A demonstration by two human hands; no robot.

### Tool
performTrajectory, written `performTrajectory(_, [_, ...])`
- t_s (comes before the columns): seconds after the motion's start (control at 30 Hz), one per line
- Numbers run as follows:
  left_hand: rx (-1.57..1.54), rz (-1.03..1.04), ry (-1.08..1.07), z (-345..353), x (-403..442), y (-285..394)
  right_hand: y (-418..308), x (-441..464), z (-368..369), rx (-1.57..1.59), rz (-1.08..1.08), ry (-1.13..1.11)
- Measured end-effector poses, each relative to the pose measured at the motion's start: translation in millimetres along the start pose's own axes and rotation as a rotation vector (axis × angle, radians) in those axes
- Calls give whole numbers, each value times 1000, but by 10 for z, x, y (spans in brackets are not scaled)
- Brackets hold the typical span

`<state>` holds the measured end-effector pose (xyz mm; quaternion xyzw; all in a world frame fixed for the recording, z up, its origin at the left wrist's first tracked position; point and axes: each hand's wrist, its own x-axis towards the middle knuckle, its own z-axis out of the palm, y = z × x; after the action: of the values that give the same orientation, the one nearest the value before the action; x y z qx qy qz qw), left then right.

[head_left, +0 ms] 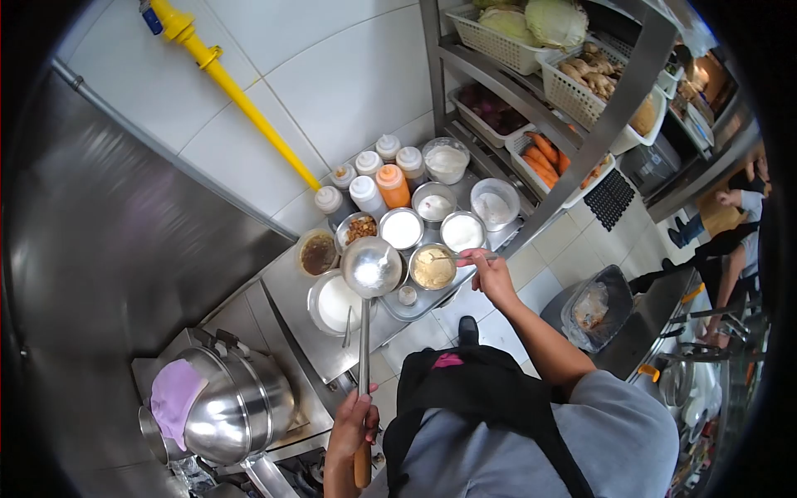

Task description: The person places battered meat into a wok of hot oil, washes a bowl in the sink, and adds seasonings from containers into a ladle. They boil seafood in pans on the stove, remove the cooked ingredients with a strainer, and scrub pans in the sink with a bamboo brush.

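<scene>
My left hand (355,419) is wrapped round the wooden-ended handle of a long steel ladle (371,267). The ladle's round bowl hangs over the containers, beside a tub of white contents (339,300). In my right hand (495,279) is a thin metal spoon (466,256), its tip at a round metal bowl of pale yellow powder (434,267). Just behind that stand bowls of white powder (401,229). A bowl of brown chopped pieces (359,227) and a container of dark liquid (319,252) sit left of them.
Several squeeze bottles (393,186) line the wall side. A steel rack (490,66) holds vegetable baskets at upper right. Steel pots with a purple cloth (176,398) stand lower left. A lined bin (591,309) is right on the floor. Other people (747,216) are at far right.
</scene>
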<state>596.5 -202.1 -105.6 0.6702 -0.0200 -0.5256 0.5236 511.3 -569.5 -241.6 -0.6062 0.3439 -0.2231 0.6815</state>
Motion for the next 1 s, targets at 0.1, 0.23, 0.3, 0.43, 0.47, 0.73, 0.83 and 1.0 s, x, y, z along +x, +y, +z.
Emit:
performTrajectory(0.1, [8, -32, -8, -6, 1, 4, -335, -79, 158, -13, -33, -39])
performTrajectory(0.23, [18, -62, -52, 15, 30, -23, -516, 15, -10, -464, -359, 261])
performTrajectory(0.3, [-36, -42, -59, 25, 21, -67, -506, 159, -215, -551, -289, 294])
performTrajectory(0.43, [-20, -52, -17, 67, 26, -20, -133, 438, -397, -621, -270, 318])
performTrajectory(0.47, [-17, -52, -15, 63, 26, -7, -81, 470, -405, -623, -257, 322])
performTrajectory(0.73, [-15, -11, -49, 18, 63, 56, 325, 627, -443, -376, -178, 276])
performTrajectory(0.83, [-36, -25, -43, 43, 64, 89, 306, 598, -465, -187, -119, 269])
performTrajectory(1.0, [-29, -33, -44, 63, 96, 93, 276, 550, -375, -187, -76, 255])
